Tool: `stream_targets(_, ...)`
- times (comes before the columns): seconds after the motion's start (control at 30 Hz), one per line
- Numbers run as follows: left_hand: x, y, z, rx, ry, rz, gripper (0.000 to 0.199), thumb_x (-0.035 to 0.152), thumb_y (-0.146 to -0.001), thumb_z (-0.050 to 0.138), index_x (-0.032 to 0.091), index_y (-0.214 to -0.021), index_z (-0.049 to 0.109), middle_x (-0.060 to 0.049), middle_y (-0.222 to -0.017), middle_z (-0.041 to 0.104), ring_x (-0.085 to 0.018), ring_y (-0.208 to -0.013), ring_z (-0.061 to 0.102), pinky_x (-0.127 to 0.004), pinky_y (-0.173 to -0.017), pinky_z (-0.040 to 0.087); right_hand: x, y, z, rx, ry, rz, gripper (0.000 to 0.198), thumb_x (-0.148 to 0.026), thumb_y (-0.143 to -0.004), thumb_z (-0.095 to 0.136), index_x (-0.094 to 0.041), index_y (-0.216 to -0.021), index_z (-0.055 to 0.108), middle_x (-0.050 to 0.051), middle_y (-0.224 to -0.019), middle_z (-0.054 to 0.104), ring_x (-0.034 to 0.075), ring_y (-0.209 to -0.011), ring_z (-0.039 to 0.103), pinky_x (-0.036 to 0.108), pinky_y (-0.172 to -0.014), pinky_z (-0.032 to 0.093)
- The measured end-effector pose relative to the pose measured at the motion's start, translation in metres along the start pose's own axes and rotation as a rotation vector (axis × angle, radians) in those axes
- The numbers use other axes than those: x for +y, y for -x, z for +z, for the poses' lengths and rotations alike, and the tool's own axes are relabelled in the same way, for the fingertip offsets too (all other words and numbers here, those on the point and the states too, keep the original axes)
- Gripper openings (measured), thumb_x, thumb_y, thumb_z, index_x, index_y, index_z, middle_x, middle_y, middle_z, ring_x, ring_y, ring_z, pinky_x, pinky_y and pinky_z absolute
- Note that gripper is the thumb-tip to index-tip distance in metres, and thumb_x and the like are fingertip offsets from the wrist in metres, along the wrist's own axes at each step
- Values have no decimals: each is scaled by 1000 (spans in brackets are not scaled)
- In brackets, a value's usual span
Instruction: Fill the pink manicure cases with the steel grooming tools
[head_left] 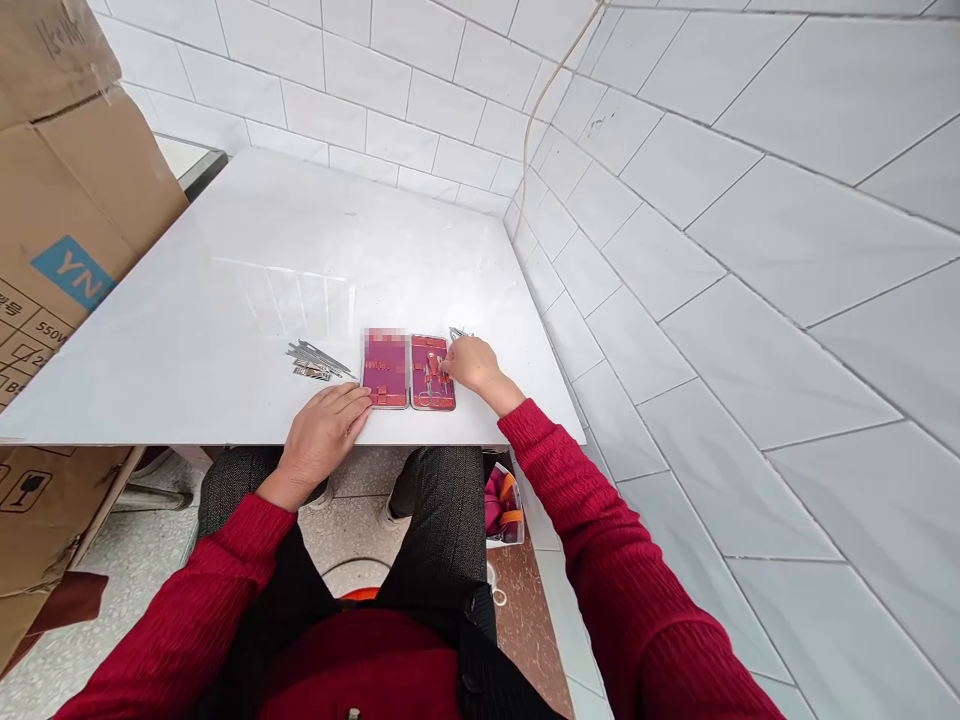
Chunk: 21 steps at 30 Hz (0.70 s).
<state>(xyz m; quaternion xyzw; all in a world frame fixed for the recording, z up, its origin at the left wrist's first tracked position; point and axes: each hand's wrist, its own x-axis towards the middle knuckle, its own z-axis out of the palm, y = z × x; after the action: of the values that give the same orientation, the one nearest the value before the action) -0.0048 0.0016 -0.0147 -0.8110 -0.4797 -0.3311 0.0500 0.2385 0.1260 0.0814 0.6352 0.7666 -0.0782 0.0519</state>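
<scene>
An open manicure case (386, 362) with a purple-red lining lies flat near the table's front edge. Its left half shows elastic loops with no tools in them. In the right half sit small scissors (430, 397) and other small metal tools. My left hand (324, 425) rests flat on the table, fingertips touching the case's lower left corner. Over the right half, the fingers of my right hand (472, 365) are pinched together at the tools; what they hold is hidden. Slim metal tools (319, 358) lie in a pile left of the case, and more metal tools (457, 332) show behind my right hand.
The white table (300, 225) meets a tiled wall (675, 330) at the right and back. Tall cardboard boxes (82, 190) stand at the left. A cable (534, 110) hangs in the corner. Below the table at right is a container (504, 505) with magenta and orange contents.
</scene>
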Motion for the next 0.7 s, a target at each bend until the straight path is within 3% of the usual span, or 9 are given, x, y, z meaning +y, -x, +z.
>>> stream_targets(0.1,-1,1,1,6,-4,10,30,27,-104,48,17,-115,74,-10,-124,75,-28,-118,68,-47,-106,53,-12,-11,2,17,42,27,16,-28,-92,66,-15,-95,74,15,-98,77,27,-97,72,32,-76,54)
stream_targets(0.2,-1,2,2,11,-18,21,30,26,-105,47,16,-115,74,-10,-125,75,-28,-118,68,-47,-106,53,-18,-20,0,-37,58,44,11,-20,-87,70,-14,-95,74,15,-92,76,27,-92,73,31,-75,55)
stream_targets(0.33,0,3,2,10,-12,27,32,26,-105,46,15,-117,74,-10,-124,75,-28,-120,67,-48,-106,52,-25,-33,-10,-231,43,79,8,-4,-78,73,-12,-80,73,9,-69,71,21,-72,70,28,-69,56)
stream_targets(0.47,-1,3,1,-2,31,4,33,26,-104,46,16,-118,74,-12,-126,74,-29,-123,65,-49,-108,51,-27,-42,-14,-357,-105,134,14,-5,-79,74,-12,-69,69,1,-53,63,11,-51,57,23,-62,54)
stream_targets(0.7,0,2,2,-30,20,7,35,26,-105,43,17,-118,74,-12,-127,73,-29,-123,65,-50,-108,50,-19,-38,-3,-284,-353,221,20,-11,-85,70,-14,-66,66,-1,-50,61,9,-46,56,19,-55,53)
